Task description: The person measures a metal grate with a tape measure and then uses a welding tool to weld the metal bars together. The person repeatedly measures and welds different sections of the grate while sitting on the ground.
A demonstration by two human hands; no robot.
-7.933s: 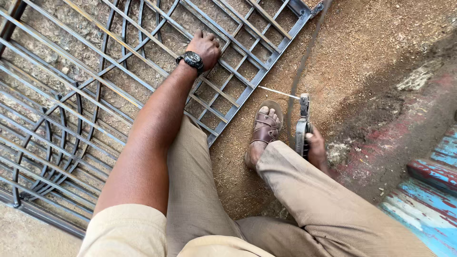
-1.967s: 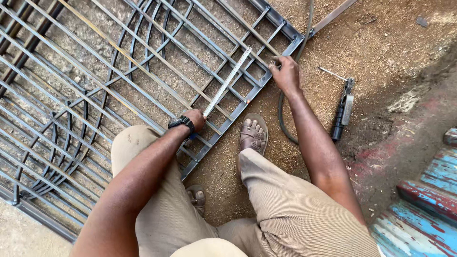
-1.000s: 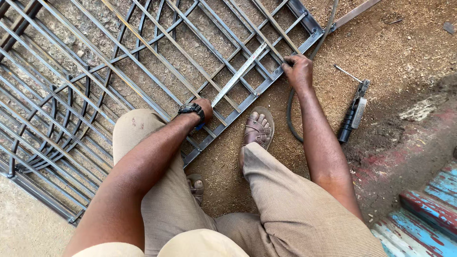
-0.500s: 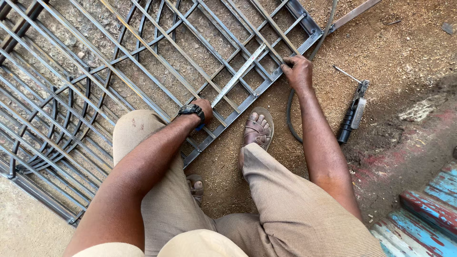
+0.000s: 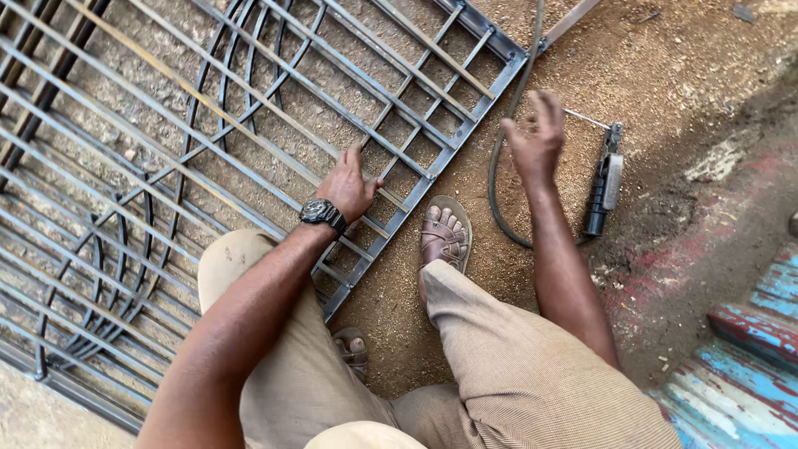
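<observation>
Holder (image 5: 604, 185) for welding lies on the dirt just right of the right hand (image 5: 534, 137), its long axis running roughly away from the person, rod end farthest. That hand hovers open above the ground, fingers spread, gripping nothing, and is much the nearer one. Left hand (image 5: 349, 185) rests on the metal grille (image 5: 166, 133), seemingly pressing a bar rather than clamping it. A cable (image 5: 499, 166) curves between grille and right hand.

The left hand (image 5: 349, 185) rests on the metal grille (image 5: 208, 141), fingers spread on its bars. The right hand (image 5: 534, 137) hangs open over the dirt, between a cable (image 5: 496, 166) and a welding holder (image 5: 604, 179).
</observation>
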